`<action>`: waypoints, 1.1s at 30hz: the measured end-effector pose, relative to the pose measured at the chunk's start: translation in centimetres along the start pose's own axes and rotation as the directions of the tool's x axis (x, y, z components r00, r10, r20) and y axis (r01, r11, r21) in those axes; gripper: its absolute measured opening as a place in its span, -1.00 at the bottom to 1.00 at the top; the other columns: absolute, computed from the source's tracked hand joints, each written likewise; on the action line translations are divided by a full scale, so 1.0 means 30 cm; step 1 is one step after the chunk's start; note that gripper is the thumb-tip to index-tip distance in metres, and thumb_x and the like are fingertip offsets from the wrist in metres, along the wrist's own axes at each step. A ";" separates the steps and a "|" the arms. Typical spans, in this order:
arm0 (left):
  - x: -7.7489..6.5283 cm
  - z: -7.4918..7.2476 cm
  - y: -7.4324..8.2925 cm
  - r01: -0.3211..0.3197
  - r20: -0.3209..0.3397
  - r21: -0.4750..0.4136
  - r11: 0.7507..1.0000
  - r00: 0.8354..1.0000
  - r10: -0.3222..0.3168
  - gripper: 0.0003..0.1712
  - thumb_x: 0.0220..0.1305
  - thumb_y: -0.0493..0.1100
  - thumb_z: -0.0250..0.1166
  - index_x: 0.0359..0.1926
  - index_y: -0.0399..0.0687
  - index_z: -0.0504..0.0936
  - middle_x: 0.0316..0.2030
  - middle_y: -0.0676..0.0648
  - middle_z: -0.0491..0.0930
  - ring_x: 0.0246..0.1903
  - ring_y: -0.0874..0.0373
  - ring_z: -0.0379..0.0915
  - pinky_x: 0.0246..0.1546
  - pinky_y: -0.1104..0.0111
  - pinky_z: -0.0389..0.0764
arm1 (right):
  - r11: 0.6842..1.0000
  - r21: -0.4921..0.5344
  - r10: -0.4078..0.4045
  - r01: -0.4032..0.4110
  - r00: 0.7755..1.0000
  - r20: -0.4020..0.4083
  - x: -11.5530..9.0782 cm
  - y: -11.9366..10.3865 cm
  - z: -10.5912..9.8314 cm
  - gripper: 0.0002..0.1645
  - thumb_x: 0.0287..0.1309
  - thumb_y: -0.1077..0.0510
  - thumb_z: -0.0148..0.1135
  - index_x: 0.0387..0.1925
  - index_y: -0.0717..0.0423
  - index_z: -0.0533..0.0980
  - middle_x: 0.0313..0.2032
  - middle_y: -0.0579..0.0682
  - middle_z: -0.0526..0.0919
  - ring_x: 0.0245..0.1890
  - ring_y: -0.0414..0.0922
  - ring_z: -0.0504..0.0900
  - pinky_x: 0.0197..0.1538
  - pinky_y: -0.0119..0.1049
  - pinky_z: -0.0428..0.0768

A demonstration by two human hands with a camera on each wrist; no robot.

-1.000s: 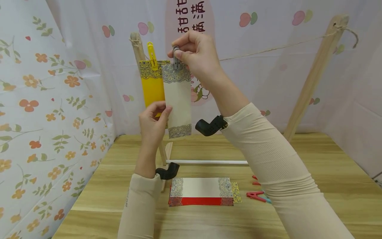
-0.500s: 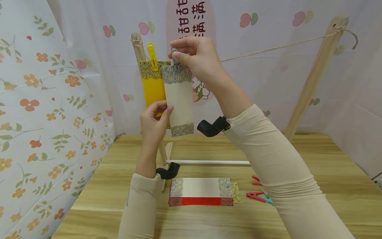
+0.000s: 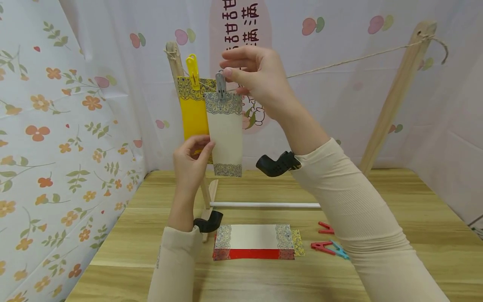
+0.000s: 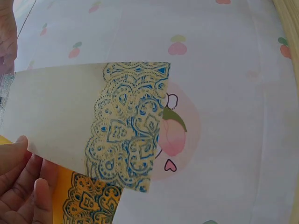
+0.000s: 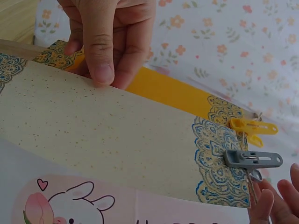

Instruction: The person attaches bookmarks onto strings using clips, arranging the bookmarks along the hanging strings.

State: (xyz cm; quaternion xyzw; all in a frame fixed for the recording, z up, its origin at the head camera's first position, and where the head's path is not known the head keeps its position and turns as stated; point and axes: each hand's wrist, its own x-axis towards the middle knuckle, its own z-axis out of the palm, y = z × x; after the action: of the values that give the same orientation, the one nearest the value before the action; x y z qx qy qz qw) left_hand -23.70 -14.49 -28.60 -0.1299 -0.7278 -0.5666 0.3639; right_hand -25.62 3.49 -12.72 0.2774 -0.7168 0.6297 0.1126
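Pale cloth (image 3: 324, 96) with little pictures hangs behind the white card (image 3: 226, 134). The left hand (image 3: 191, 161) pinches the white card's left edge. By its top, the right hand (image 3: 264, 75) has its fingers spread, right beside a gray clip (image 3: 221, 86). That clip bites the white card's top, at the string (image 3: 351, 61). Behind the white card, to its left, hangs a yellow card (image 3: 193, 119) with a yellow clip (image 3: 193, 71). Below the white card, a stack of cards (image 3: 256, 237) lies on the wooden table (image 3: 124, 251).
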 end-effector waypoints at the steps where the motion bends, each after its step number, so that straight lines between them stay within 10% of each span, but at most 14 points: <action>1: -0.004 -0.004 -0.004 0.000 0.004 0.002 1.000 1.000 0.000 -0.82 0.24 -0.34 0.37 -0.17 -0.40 0.68 -0.26 -0.32 0.69 -0.38 0.42 0.54 -0.42 0.63 0.56 | 1.000 0.004 0.001 -0.001 1.000 -0.002 -0.004 -0.001 -0.002 -0.61 0.28 0.27 0.26 0.15 0.13 0.57 0.08 0.08 0.69 -0.08 -0.08 0.67 -0.24 -0.39 0.63; 33: -0.187 -0.001 -0.053 0.114 0.219 0.148 0.982 0.965 -0.145 -0.81 0.32 -0.24 0.33 -0.08 -0.19 0.71 -0.15 -0.14 0.71 -0.16 0.01 0.63 -0.24 0.51 0.60 | 0.986 -0.158 -0.036 0.057 0.990 0.135 -0.241 0.127 -0.150 -0.69 0.29 0.22 0.27 0.06 0.09 0.64 0.02 -0.06 0.72 -0.04 -0.16 0.66 0.16 -0.18 0.55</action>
State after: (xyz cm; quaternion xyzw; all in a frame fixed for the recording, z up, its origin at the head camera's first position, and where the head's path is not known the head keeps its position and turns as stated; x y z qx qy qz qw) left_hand -20.71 -13.80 -33.56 -0.1216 -0.8082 -0.5204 0.2475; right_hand -22.59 9.90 -18.80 0.3248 -0.7646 0.5472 0.1019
